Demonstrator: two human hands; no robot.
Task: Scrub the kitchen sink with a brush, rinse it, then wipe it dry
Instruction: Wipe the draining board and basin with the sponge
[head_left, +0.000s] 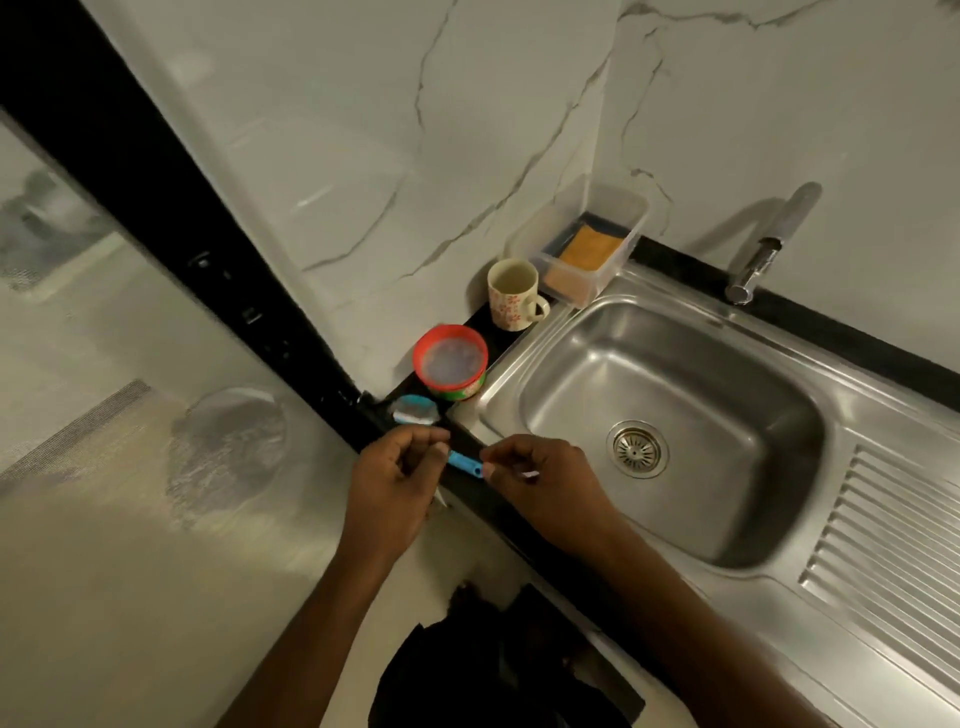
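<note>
A steel sink (727, 530) with a round drain strainer (637, 448) fills the right half, its basin looking dry. A blue-handled brush (465, 462) lies across the counter's front left corner; its white-bristled head (413, 410) points to the left. My left hand (397, 475) grips the handle near the head, fingers curled round it. My right hand (545, 483) pinches the handle's other end. Both hands are just left of the basin.
A red-lidded tub (451, 361) and a patterned mug (514, 293) stand on the dark ledge left of the sink. Behind them a clear box (613, 218) holds an orange sponge (589, 247). The tap (763, 254) rises at the back. A ribbed drainboard (893, 561) lies at right.
</note>
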